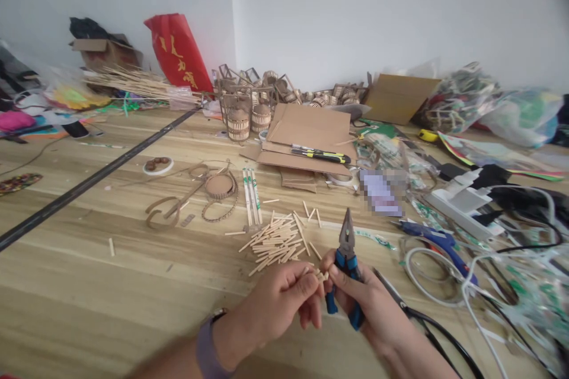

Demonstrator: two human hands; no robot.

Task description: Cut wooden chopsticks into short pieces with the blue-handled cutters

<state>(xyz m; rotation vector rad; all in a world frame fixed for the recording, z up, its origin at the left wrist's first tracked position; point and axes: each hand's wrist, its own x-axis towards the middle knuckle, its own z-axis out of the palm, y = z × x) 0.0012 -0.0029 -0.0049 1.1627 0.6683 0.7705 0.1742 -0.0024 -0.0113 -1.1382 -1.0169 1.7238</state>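
Between thumb and fingers, my left hand (291, 293) pinches a few short wooden sticks (320, 276). Blue-handled pliers (347, 249) rest in my right hand (362, 287), jaws pointing up and away from me. The right thumb and fingertip also meet the ends of the sticks, so both hands touch there. Just beyond the hands lies a loose pile of short wooden sticks (280, 241). Behind the pile, several longer sticks with green-and-white wrapping (252, 196) lie side by side. A round cardboard piece (221, 185) with a braided strip sits to their left.
Cardboard sheets (306, 130) carry a yellow-and-black utility knife (322, 155). Small stick-built lanterns (239, 123) stand near the wall. On the right are a blue glue gun (438, 243), a tape roll (433, 275), a white power strip (466, 210) and tangled cables. A dark strip (98, 176) crosses the left side.
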